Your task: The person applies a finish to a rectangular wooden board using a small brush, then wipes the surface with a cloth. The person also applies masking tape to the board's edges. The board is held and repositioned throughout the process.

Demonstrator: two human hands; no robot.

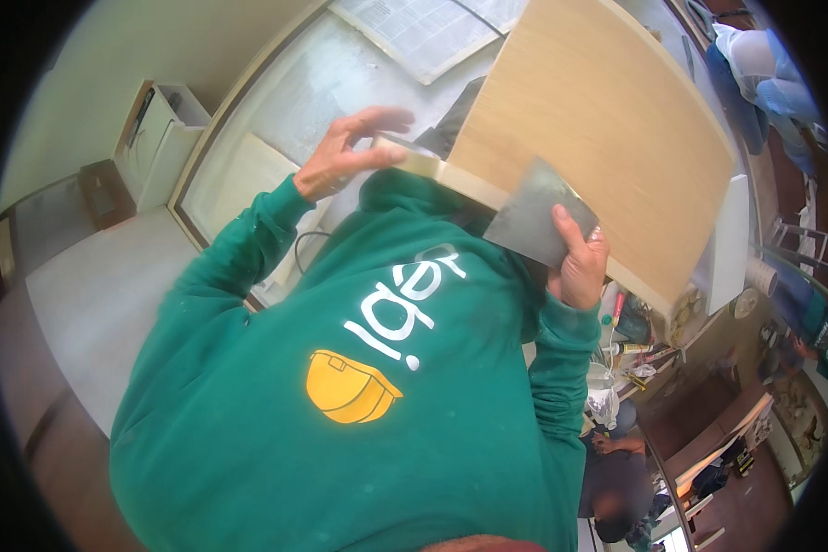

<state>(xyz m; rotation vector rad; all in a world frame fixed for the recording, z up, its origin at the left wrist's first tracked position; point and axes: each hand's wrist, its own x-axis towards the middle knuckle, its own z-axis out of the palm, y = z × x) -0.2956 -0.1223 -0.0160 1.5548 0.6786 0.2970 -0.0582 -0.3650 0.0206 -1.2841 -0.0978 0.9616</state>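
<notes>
A thin, dark grey square sheet [540, 213], perhaps sandpaper, is gripped in my right hand [580, 262]. My thumb lies on its face, and it overlaps the near edge of a large pale wooden panel [607, 129]. My left hand [348, 155] is by the panel's near left corner with thumb and fingers apart. Close to its thumb sits a small light block [408, 156] with a darker grey top; whether the thumb touches it, I cannot tell. The panel lies in front of my body, its near edge close to my green sweatshirt.
Paper sheets [414, 37] lie on a dusty pale tabletop [308, 87] beyond my left hand. A white cabinet [161, 138] stands at the far left. Tubes and tools [630, 350] clutter the right side. Other people [616, 469] are at the right, apart from my hands.
</notes>
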